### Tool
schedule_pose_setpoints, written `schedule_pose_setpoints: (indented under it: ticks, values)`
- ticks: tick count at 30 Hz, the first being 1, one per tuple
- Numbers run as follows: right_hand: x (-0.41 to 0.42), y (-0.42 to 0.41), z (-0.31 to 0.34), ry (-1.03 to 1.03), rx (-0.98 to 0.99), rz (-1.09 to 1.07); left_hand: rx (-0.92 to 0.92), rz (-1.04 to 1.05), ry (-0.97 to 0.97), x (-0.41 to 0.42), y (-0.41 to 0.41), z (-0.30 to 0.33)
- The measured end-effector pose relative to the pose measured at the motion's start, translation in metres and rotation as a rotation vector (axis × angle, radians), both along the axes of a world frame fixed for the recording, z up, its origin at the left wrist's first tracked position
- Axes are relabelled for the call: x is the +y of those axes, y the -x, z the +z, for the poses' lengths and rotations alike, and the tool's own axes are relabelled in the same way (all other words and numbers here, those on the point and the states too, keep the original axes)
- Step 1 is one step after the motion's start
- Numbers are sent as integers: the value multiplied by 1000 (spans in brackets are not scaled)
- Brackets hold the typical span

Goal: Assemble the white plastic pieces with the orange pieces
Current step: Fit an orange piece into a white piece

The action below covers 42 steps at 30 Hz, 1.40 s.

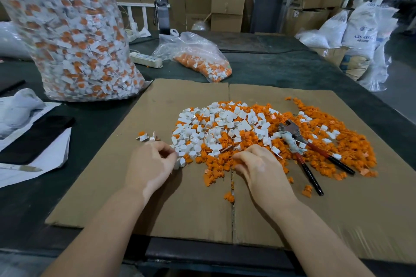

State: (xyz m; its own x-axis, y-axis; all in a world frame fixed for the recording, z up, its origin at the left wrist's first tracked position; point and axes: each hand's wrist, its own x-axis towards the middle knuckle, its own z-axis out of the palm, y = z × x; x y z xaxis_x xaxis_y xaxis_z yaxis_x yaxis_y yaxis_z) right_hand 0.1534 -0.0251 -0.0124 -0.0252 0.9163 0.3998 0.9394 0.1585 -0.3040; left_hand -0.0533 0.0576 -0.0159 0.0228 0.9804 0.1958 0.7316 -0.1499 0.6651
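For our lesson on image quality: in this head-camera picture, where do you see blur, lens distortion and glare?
Head view: motion blur smears the big bag of finished pieces at upper left and the cardboard sheet near the lower right corner; wide-angle distortion bows the table edges; soft glare sits on the small clear bag; the pile of white and orange pieces stays fairly sharp, and both hands cast only weak shadows.

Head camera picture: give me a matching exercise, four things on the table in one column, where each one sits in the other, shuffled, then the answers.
Things
1. pliers
2. big bag
3. small bag
4. power strip

Places
A. standing at the cardboard's far left corner
B. lying on the loose pile, right side
C. between the two bags
D. lying beyond the cardboard's far edge, near its middle

Pairs: 1-B, 2-A, 3-D, 4-C
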Motion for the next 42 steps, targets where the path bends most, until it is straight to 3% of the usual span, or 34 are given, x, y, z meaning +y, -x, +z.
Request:
schedule_pose_setpoints:
  ticks: [5, 14, 17, 21, 26, 35, 38, 42]
  values:
    - [3, 0, 0, -74, 129, -22, 84, -121, 10, 0, 0, -3]
    - [2, -3, -6, -294, 230, -89, 39, -168, -71, -4, 3, -14]
    - [2, -3, -7, -345, 232, -79, -71, -143, -147, -12, 1, -8]
    - [2, -3, -8, -368, 226, -77, -122, -399, -151, -30, -11, 4]
    - [1, -3, -8, -378, 196, -69, 98, -778, -67, -50, -36, 4]
    - [1, -4, -10, -378, 184, -72, 72, -929, -27, -66, -46, -2]
    - [1, -4, -10, -361, 181, -75, 22, -813, -34, -61, -39, -1]
    - [1, -3, -10, -368, 203, -79, -45, -211, -152, -33, -20, 3]
